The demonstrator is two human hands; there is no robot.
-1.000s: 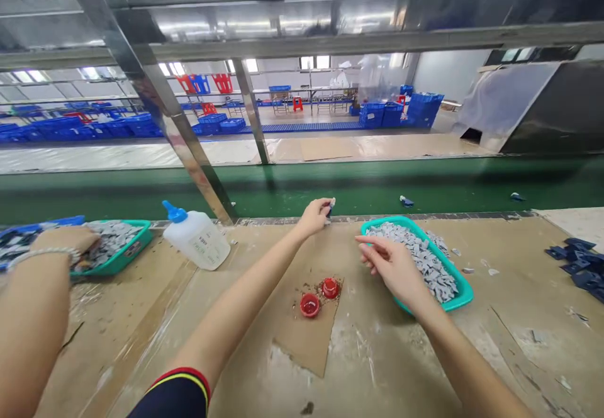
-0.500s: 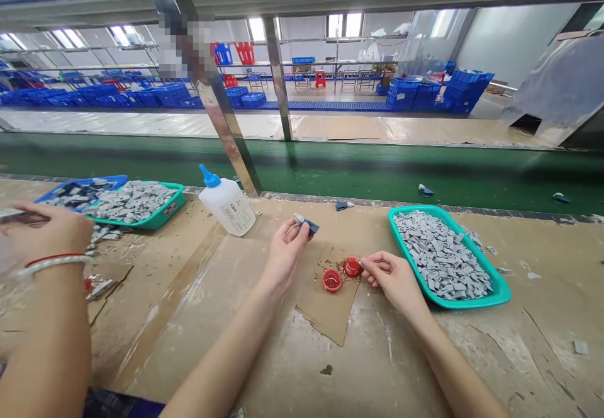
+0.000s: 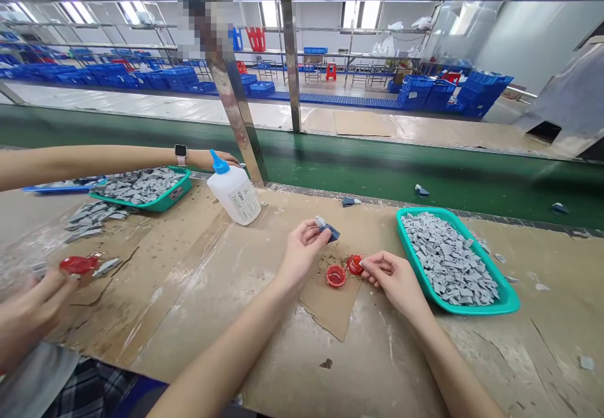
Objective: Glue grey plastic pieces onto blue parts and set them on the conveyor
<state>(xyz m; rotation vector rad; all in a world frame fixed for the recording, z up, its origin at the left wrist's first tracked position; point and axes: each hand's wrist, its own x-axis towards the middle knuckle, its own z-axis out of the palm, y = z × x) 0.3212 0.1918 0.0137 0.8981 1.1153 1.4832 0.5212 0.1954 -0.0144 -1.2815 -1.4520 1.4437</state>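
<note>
Navy/gray pc (image 3: pixel 332 233) held in L fingers (image 3: pixel 321 240).

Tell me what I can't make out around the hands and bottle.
Head view: small pale piece in the right hand: too small, partly covered by that hand.
Head view: dark blue part in the left hand: partly covered by that hand.
Head view: label on the bottle: print too small and blurred.
Head view: co-worker's hand near the watch: partly behind the blue cap.
</note>
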